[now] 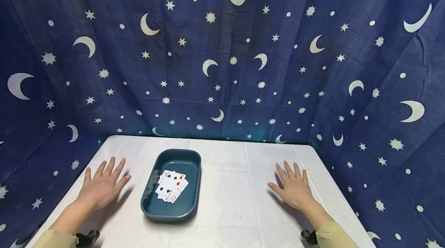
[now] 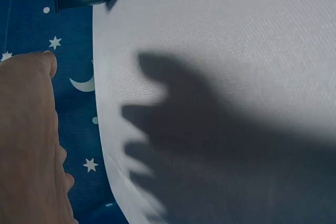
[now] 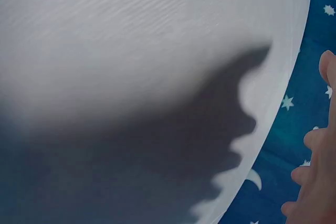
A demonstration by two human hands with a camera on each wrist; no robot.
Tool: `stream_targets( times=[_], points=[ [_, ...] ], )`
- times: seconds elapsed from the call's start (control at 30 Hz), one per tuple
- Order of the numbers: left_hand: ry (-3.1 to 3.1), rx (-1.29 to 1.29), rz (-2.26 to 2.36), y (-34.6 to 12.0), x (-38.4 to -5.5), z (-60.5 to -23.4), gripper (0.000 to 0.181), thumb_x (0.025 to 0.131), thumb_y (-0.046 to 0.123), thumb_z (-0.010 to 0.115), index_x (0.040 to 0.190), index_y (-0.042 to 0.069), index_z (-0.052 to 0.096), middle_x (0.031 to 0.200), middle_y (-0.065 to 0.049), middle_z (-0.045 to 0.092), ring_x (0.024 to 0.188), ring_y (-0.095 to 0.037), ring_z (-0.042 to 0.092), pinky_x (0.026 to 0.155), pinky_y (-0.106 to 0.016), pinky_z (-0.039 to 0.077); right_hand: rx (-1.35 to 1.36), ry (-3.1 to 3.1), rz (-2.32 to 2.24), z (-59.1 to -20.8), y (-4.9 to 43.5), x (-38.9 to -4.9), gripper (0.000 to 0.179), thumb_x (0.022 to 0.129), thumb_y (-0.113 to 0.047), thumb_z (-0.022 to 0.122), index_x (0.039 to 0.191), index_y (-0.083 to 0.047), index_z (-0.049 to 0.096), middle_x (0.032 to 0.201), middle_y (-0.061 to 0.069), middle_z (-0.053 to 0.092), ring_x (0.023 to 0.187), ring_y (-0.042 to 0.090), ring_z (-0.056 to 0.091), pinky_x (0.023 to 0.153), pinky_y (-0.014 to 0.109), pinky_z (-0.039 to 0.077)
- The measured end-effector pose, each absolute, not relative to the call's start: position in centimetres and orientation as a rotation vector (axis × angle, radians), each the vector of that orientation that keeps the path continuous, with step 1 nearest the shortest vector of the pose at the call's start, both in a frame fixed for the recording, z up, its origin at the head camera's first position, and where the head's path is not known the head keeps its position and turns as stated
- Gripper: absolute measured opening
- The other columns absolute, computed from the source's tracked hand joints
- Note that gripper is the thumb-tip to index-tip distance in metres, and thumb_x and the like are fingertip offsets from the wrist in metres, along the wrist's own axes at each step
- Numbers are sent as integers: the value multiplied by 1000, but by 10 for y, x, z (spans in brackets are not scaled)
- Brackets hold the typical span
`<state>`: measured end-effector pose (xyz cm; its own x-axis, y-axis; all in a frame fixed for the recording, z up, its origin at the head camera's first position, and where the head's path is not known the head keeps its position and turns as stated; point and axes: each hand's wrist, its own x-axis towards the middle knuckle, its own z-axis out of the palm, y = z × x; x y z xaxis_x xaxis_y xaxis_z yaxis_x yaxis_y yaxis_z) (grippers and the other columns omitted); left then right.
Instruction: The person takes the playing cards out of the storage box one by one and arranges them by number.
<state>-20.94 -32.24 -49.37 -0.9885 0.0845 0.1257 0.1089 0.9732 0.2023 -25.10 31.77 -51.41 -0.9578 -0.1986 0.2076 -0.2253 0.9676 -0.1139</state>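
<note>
In the head view a dark teal tray (image 1: 146, 201) stands on the white table, left of the middle. Several playing cards (image 1: 171, 187) lie in a loose, fanned pile inside it, face up, with spades and red marks showing. My left hand (image 1: 100, 189) hovers over the table to the left of the tray, fingers spread and holding nothing. On the far side, my right hand (image 1: 294, 190) is held palm down with its fingers spread, also with nothing in it. Both hands cast shadows on the cloth below, seen in each wrist view.
A white cloth covers the table (image 1: 229, 186), its far corners rounded. Behind it and at both sides hangs a dark blue curtain (image 1: 222, 47) with white moons and stars. Dark straps (image 1: 87, 238) circle the wrists at the sleeve ends.
</note>
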Motion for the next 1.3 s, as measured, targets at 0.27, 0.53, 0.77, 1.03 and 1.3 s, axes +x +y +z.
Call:
stream_targets(
  times=[0.27, 0.53, 0.77, 1.03, 1.3],
  points=[
    [-3007, -180, -424, -317, -211, -487, 76, 107, 57, 33, 162, 5, 22, 160, -35, 16, 143, -60, 13, 105, -79, -7, 394, -2893, 209, -506, 294, -262, 93, 93, -75, 47, 160, -12, 37, 163, 22, 27, 151, 49, 9, 113, 71, 3],
    [-2978, -206, -672, -306, -216, -480, 73, 108, 53, 34, 163, 5, 21, 159, -37, 17, 142, -62, 15, 102, -82, 4, 507, -2861, 211, -493, 252, -274, 91, 94, -75, 45, 161, -14, 35, 163, 18, 29, 152, 46, 11, 115, 69, 8],
    [-2973, -289, -1112, -293, -220, -468, 76, 109, 48, 34, 161, -3, 11, 160, -39, 3, 144, -62, 2, 105, -79, 2, 606, -2887, 228, -478, 211, -279, 90, 95, -75, 44, 163, -17, 31, 165, 15, 26, 154, 42, 9, 117, 66, 6],
    [-2970, -315, -1573, -282, -223, -460, 77, 111, 47, 29, 162, 0, -3, 164, -32, -7, 149, -53, -8, 111, -73, 2, 763, -2883, 183, -465, 160, -285, 91, 94, -78, 37, 164, -22, 25, 168, 10, 22, 155, 37, 6, 119, 60, 4],
    [-2893, -164, -2042, -275, -223, -462, 74, 110, 53, 30, 165, 19, -7, 166, -26, -8, 146, -55, 19, 95, -61, 48, 945, -2847, 198, -452, 102, -285, 93, 93, -78, 42, 165, -23, 22, 168, 7, 22, 156, 33, 4, 121, 56, 5]
  ],
)
